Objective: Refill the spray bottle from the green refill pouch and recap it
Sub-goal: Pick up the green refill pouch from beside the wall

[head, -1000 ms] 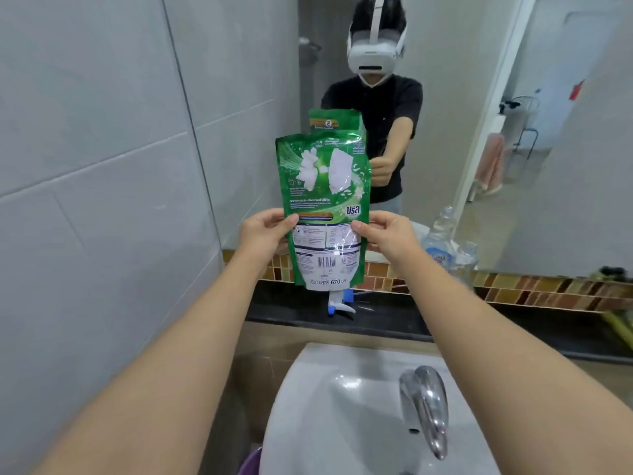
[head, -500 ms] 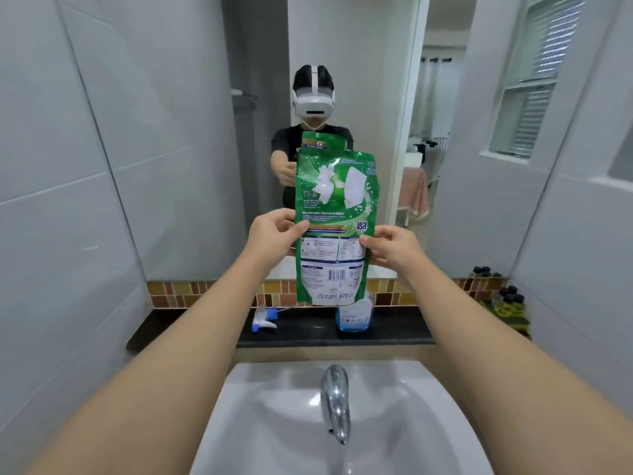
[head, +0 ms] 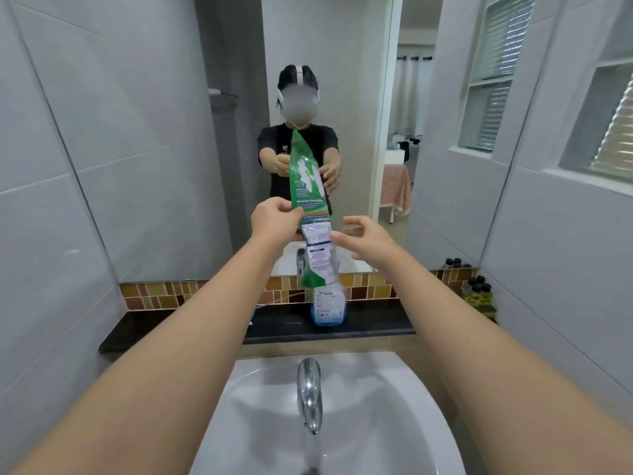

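Observation:
The green refill pouch (head: 307,186) hangs upright, turned nearly edge-on, over the black ledge (head: 171,328). My left hand (head: 274,222) pinches its left edge at mid-height. My right hand (head: 364,240) is just right of the pouch with its fingers spread, one fingertip at the pouch's edge. The clear spray bottle (head: 329,307), with a little blue liquid at its bottom, stands on the ledge directly under the pouch; the pouch hides its neck. My left forearm covers the sprayer head, and only its thin tube (head: 279,299) shows.
A chrome faucet (head: 310,395) and white sink basin (head: 383,406) lie below my arms. A mirror (head: 342,80) fills the wall behind the ledge, above a mosaic tile strip (head: 154,296). Several small dark-capped bottles (head: 479,290) stand at the ledge's right end.
The pouch has turned from facing me to nearly edge-on and moved above the bottle. My right hand has let go of it and opened. The left hand keeps its pinch.

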